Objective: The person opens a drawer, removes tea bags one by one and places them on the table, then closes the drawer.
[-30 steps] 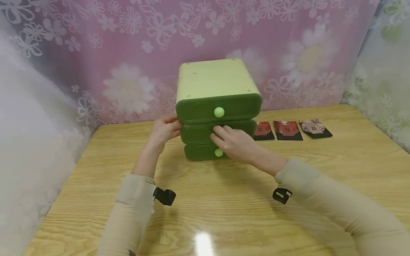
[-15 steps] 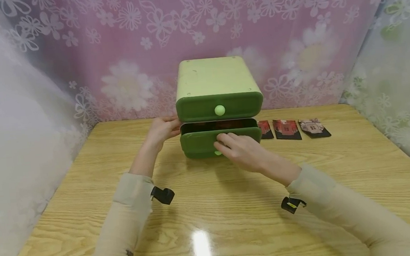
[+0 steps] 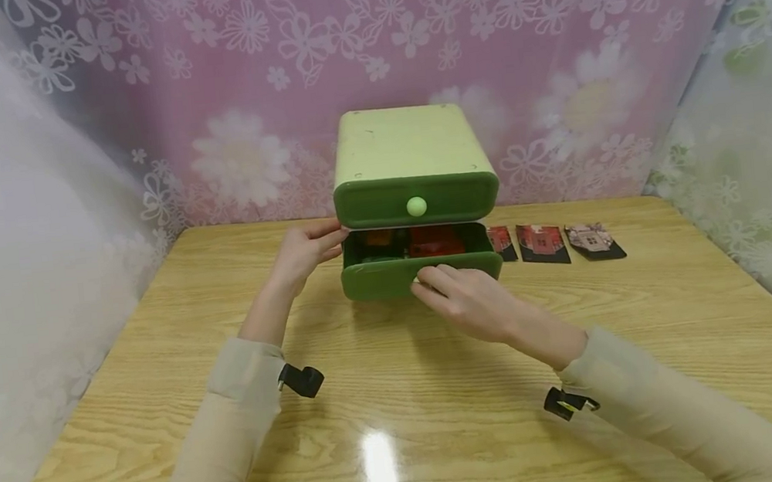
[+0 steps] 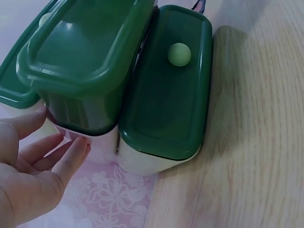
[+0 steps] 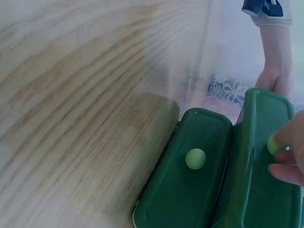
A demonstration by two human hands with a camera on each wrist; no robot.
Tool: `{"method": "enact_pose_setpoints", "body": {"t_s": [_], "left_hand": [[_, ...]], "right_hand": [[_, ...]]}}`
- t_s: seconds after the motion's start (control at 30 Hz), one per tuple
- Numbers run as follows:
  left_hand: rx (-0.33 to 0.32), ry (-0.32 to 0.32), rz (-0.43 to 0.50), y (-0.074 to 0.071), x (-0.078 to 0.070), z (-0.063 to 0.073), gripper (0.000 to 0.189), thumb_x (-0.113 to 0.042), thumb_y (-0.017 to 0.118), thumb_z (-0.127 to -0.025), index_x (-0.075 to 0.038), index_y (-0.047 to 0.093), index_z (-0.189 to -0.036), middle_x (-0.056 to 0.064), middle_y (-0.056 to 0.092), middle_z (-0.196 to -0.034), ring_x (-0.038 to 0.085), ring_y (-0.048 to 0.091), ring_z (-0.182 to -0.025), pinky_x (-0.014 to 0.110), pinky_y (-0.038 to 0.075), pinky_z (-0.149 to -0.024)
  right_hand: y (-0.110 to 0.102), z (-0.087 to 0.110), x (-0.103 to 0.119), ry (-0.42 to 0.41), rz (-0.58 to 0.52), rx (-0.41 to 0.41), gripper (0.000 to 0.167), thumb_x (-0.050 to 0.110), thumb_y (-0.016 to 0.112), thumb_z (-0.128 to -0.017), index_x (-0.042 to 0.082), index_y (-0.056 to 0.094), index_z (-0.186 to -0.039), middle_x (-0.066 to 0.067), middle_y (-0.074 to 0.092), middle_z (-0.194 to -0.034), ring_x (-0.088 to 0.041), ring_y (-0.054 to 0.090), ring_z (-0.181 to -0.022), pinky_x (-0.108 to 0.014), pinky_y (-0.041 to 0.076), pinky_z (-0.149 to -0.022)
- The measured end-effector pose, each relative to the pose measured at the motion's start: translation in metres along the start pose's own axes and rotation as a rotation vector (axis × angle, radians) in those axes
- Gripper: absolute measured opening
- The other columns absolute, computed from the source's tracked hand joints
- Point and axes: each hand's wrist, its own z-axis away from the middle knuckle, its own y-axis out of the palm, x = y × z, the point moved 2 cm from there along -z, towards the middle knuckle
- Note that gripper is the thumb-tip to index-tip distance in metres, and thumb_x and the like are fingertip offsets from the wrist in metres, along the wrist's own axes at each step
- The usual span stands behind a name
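Observation:
A green three-drawer cabinet (image 3: pixel 411 141) with a pale yellow-green top stands on the table. Its middle drawer (image 3: pixel 376 279) is pulled out, with red and orange items (image 3: pixel 436 241) visible inside. My right hand (image 3: pixel 468 300) pinches the round light-green knob (image 5: pixel 274 145) of that drawer. Fingers of my left hand (image 3: pixel 302 257) rest against the cabinet's left side, fairly straight; in the left wrist view they touch the white casing beside the middle drawer. The bottom drawer (image 4: pixel 166 95) is closed, its own knob (image 4: pixel 179 54) uncovered.
Right of the cabinet lie three dark-edged picture cards: one partly hidden red card (image 3: pixel 501 244), another red one (image 3: pixel 543 244) and a pinkish one (image 3: pixel 594 241). Behind the wooden table (image 3: pixel 444 406) hangs a pink floral curtain (image 3: pixel 260 90).
The middle drawer has come out toward me, drawn by my right hand, which moved back and slightly right. Its contents have come into view. My left hand has stayed at the cabinet's side.

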Motion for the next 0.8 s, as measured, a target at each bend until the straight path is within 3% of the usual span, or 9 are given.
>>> {"method": "enact_pose_setpoints", "body": {"t_s": [0.07, 0.2, 0.27, 0.4, 0.53, 0.7, 0.8], "left_hand": [[-0.015, 0.0, 0.003, 0.0, 0.001, 0.0, 0.041, -0.01, 0.056, -0.094, 0.005, 0.05, -0.131, 0.017, 0.048, -0.134, 0.027, 0.05, -0.119, 0.027, 0.05, -0.091], [-0.017, 0.011, -0.02, -0.001, 0.003, 0.0, 0.041, -0.01, 0.057, -0.094, 0.006, 0.05, -0.131, 0.018, 0.048, -0.134, 0.027, 0.052, -0.118, 0.027, 0.051, -0.091], [-0.015, 0.014, -0.035, -0.001, 0.003, 0.0, 0.042, -0.011, 0.057, -0.093, 0.005, 0.049, -0.131, 0.018, 0.048, -0.134, 0.026, 0.052, -0.117, 0.026, 0.051, -0.09], [-0.008, 0.022, -0.052, -0.001, 0.003, 0.001, 0.043, -0.011, 0.057, -0.093, 0.005, 0.048, -0.132, 0.018, 0.048, -0.134, 0.026, 0.052, -0.118, 0.026, 0.051, -0.09], [-0.011, 0.023, -0.057, 0.0, 0.002, 0.001, 0.043, -0.012, 0.058, -0.093, 0.005, 0.049, -0.131, 0.018, 0.049, -0.133, 0.026, 0.053, -0.116, 0.025, 0.051, -0.089], [-0.008, 0.03, -0.077, 0.0, 0.001, 0.001, 0.043, -0.012, 0.059, -0.093, 0.006, 0.049, -0.131, 0.019, 0.049, -0.133, 0.027, 0.054, -0.115, 0.026, 0.052, -0.089], [-0.009, 0.03, -0.092, -0.001, 0.001, 0.001, 0.043, -0.012, 0.058, -0.093, 0.007, 0.048, -0.131, 0.019, 0.048, -0.133, 0.027, 0.053, -0.115, 0.027, 0.051, -0.089]], "right_hand": [[0.0, -0.001, 0.001, 0.003, 0.023, -0.006, 0.033, 0.002, 0.033, -0.101, -0.003, 0.065, -0.095, -0.015, 0.057, -0.093, -0.022, 0.059, -0.074, -0.026, 0.054, -0.052], [0.0, -0.005, 0.001, 0.044, 0.08, 0.042, 0.012, -0.001, 0.054, -0.092, -0.002, 0.065, -0.097, -0.015, 0.057, -0.097, -0.023, 0.06, -0.077, -0.026, 0.054, -0.05], [0.001, -0.006, 0.002, 0.056, 0.1, 0.074, 0.013, -0.002, 0.06, -0.087, -0.002, 0.065, -0.099, -0.016, 0.057, -0.098, -0.024, 0.06, -0.078, -0.027, 0.054, -0.051], [0.004, -0.005, 0.003, 0.039, 0.13, 0.106, 0.016, -0.003, 0.052, -0.091, -0.002, 0.065, -0.1, -0.016, 0.055, -0.099, -0.025, 0.059, -0.078, -0.026, 0.054, -0.052], [0.005, -0.004, 0.004, 0.032, 0.123, 0.085, 0.026, -0.001, 0.04, -0.098, -0.003, 0.066, -0.1, -0.015, 0.055, -0.097, -0.024, 0.058, -0.076, -0.026, 0.054, -0.053], [-0.002, -0.002, 0.009, 0.003, 0.084, 0.066, 0.02, -0.001, 0.047, -0.095, -0.003, 0.067, -0.1, -0.015, 0.056, -0.095, -0.023, 0.058, -0.076, -0.024, 0.054, -0.053], [-0.006, -0.001, 0.013, -0.012, 0.069, 0.062, 0.023, -0.001, 0.044, -0.097, -0.002, 0.067, -0.1, -0.014, 0.056, -0.095, -0.022, 0.058, -0.076, -0.024, 0.054, -0.053]]}}
